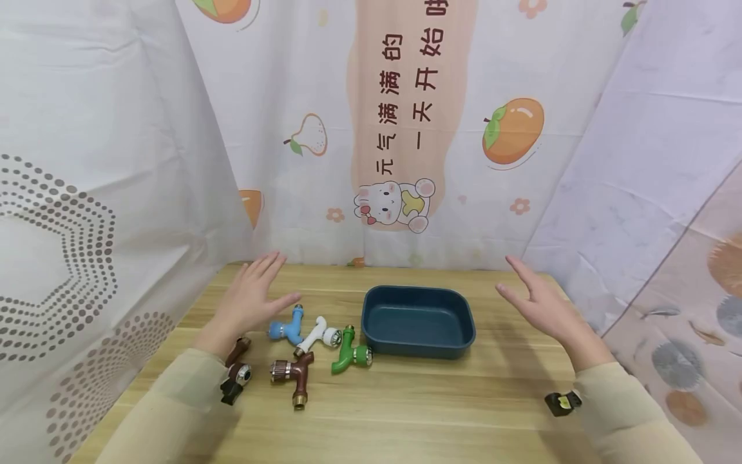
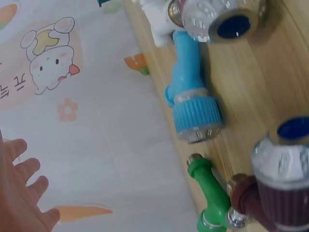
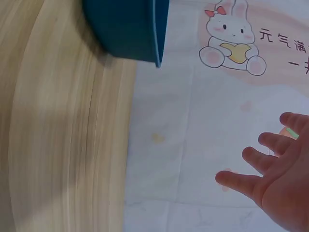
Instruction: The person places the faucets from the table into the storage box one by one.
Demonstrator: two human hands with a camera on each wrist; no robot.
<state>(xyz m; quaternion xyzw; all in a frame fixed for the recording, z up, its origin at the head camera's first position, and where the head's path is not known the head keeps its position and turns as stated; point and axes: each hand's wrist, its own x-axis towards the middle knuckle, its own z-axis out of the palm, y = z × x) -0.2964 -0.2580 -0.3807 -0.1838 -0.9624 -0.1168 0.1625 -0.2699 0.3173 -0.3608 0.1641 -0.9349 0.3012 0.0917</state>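
My left hand [image 1: 249, 298] hovers over the left side of the table with fingers spread and holds nothing. Close to it lie a light blue faucet [image 1: 290, 327], a white faucet [image 1: 317, 335], a brown faucet [image 1: 295, 372] and a green faucet [image 1: 346, 353]. Another brown faucet [image 1: 239, 368] is partly covered by the left forearm. The left wrist view also has a green faucet [image 2: 211, 193] by a brown one [image 2: 285, 193]. Empty-handed, my right hand [image 1: 539, 309] is held in the air right of a dark blue rectangular basin [image 1: 417, 348], fingers extended.
The wooden table [image 1: 429, 412] ends at a printed curtain [image 1: 313, 193] behind it. More fabric hangs at the left and right sides. A black wrist strap piece [image 1: 562, 403] shows beside the right forearm.
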